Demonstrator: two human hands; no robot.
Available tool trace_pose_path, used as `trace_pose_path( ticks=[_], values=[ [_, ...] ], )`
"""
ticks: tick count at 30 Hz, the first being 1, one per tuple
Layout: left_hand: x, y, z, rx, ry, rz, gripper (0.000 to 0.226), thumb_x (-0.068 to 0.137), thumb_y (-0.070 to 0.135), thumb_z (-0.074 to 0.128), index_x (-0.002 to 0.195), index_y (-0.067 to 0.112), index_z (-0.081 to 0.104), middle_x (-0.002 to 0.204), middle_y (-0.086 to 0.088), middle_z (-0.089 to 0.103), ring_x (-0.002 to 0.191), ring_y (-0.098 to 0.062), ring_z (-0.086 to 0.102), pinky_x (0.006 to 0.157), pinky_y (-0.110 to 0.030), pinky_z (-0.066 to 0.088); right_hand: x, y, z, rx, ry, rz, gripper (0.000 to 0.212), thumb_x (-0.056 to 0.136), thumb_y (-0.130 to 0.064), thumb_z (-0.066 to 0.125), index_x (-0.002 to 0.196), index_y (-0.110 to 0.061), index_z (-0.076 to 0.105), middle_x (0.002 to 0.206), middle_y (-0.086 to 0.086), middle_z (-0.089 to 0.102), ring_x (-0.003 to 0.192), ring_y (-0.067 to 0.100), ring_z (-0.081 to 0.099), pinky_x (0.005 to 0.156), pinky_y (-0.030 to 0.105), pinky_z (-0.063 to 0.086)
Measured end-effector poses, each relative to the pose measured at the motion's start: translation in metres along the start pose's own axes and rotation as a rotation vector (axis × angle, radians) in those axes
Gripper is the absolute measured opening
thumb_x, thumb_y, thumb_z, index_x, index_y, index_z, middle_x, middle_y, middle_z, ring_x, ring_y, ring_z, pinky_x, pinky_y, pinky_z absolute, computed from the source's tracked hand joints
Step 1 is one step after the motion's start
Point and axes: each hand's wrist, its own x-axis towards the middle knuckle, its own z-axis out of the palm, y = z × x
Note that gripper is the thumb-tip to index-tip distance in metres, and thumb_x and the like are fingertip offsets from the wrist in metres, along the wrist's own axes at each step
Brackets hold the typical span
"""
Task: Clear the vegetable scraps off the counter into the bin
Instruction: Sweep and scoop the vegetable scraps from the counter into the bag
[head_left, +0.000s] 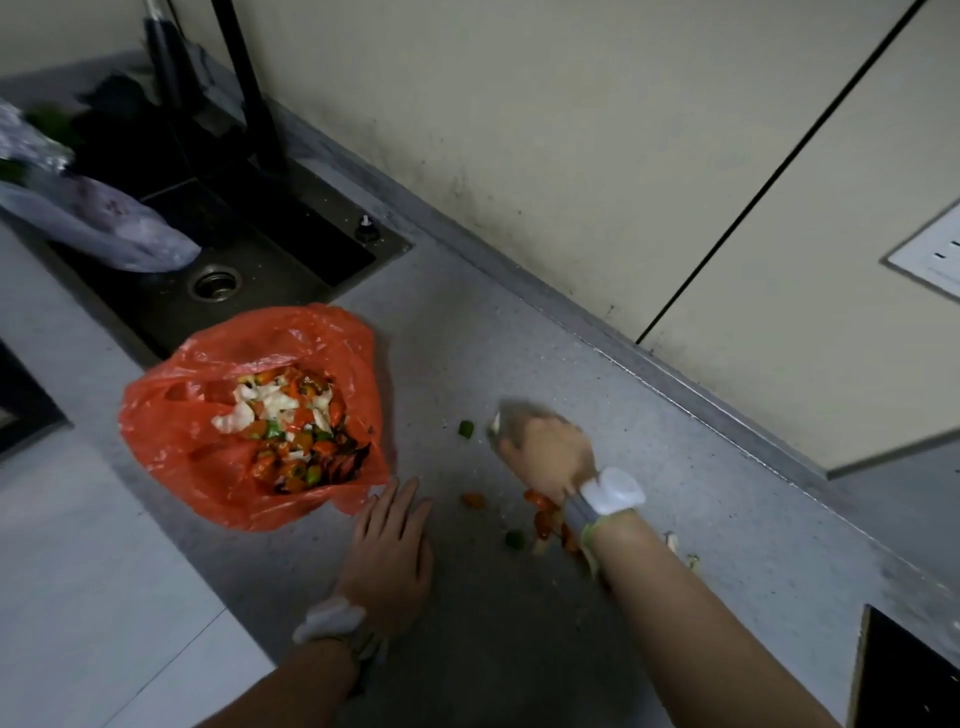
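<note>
An open red plastic bag (171, 415) lies on the grey counter (519, 338) and holds a heap of red, green and white vegetable scraps (291, 426). My left hand (389, 551) rests flat on the counter, fingers apart, just right of the bag's mouth. My right hand (545, 447) is blurred, curled over the counter with a pale scrap (496, 422) at its fingertips. A green piece (466, 429) lies just left of it. Loose red pieces (543, 512), an orange bit (472, 500) and a green bit (514, 539) lie under my right wrist.
A dark sink (249, 260) with a drain and black tap sits behind the bag, with a clear plastic bag (98, 223) hanging over its left edge. A cream wall with a socket (930, 254) runs along the back. A dark board corner (904, 675) is at bottom right.
</note>
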Motion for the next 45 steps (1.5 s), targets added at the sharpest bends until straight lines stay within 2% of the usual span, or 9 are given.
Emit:
trace_pose_path(
  ticks=[5,16,21,28,32,37,40,42,45],
  values=[
    [-0.001,-0.003,0.003,-0.001,0.006,0.013,0.053,0.095,0.039,0.034,0.141,0.02,0.048,0.157,-0.007,0.034,0.146,-0.031,0.028,0.118,-0.052,0.024,0.032,-0.034,0.04,0.026,-0.07,-0.246,0.063,0.1,-0.059,0.031,0.155,-0.031,0.021,0.165,0.002,0.014,0.152,0.028,0.01,0.122,0.053,0.013],
    [-0.003,0.0,0.003,0.01,0.026,-0.003,0.053,0.094,0.039,0.035,0.14,0.018,0.049,0.155,-0.008,0.037,0.145,-0.029,0.028,0.117,-0.051,0.023,-0.065,-0.007,0.05,-0.045,0.121,-0.225,0.04,0.098,-0.05,0.04,0.121,-0.023,0.057,0.123,0.004,0.053,0.115,0.023,0.05,0.1,0.04,0.042],
    [-0.001,-0.002,0.003,0.0,0.049,0.003,0.053,0.093,0.037,0.033,0.139,0.017,0.051,0.153,-0.01,0.04,0.145,-0.028,0.028,0.118,-0.05,0.023,-0.047,-0.031,0.073,-0.093,0.082,-0.415,0.05,0.096,-0.045,0.045,0.138,-0.019,0.049,0.15,0.013,0.041,0.141,0.033,0.034,0.118,0.06,0.021],
    [-0.001,0.001,0.004,0.001,0.072,-0.015,0.052,0.096,0.038,0.03,0.141,0.019,0.048,0.156,-0.006,0.035,0.147,-0.025,0.023,0.12,-0.047,0.017,-0.047,0.048,0.065,-0.08,0.151,-0.117,0.049,0.096,-0.041,0.046,0.137,-0.013,0.049,0.143,0.015,0.045,0.138,0.036,0.035,0.119,0.058,0.019],
    [-0.003,0.003,0.002,-0.017,0.094,-0.006,0.052,0.096,0.036,0.031,0.139,0.016,0.051,0.154,-0.008,0.038,0.146,-0.027,0.026,0.119,-0.047,0.018,-0.044,0.059,0.065,0.167,0.063,-0.081,0.056,0.099,-0.051,0.037,0.148,-0.023,0.034,0.16,0.007,0.025,0.148,0.033,0.018,0.12,0.051,0.02],
    [-0.002,0.001,0.004,-0.032,0.091,-0.006,0.053,0.095,0.035,0.031,0.138,0.015,0.051,0.153,-0.01,0.04,0.145,-0.029,0.028,0.118,-0.049,0.02,-0.08,0.065,0.071,0.047,0.119,-0.159,0.054,0.099,-0.054,0.032,0.141,-0.023,0.043,0.146,0.007,0.041,0.131,0.03,0.042,0.108,0.045,0.037],
    [-0.002,0.0,0.005,-0.039,0.094,-0.007,0.053,0.094,0.035,0.031,0.138,0.013,0.052,0.152,-0.011,0.041,0.144,-0.031,0.03,0.117,-0.051,0.022,-0.108,0.094,0.069,0.184,0.315,-0.189,0.044,0.096,-0.05,0.038,0.126,-0.024,0.057,0.132,0.002,0.052,0.12,0.026,0.05,0.099,0.044,0.041],
    [-0.002,0.001,0.005,-0.037,0.096,-0.001,0.053,0.094,0.035,0.031,0.138,0.013,0.052,0.152,-0.012,0.041,0.144,-0.031,0.029,0.117,-0.052,0.023,-0.126,0.125,0.074,0.349,0.448,-0.052,0.042,0.098,-0.046,0.042,0.132,-0.026,0.055,0.141,0.001,0.049,0.129,0.025,0.045,0.106,0.047,0.039],
    [-0.001,0.002,0.006,-0.019,0.091,-0.003,0.054,0.095,0.035,0.03,0.139,0.013,0.051,0.152,-0.011,0.04,0.144,-0.031,0.029,0.118,-0.052,0.022,-0.147,0.163,0.094,0.543,0.391,0.345,0.066,0.095,-0.07,0.036,0.149,-0.032,0.032,0.157,0.001,0.03,0.145,0.024,0.026,0.119,0.051,0.026]
  ],
)
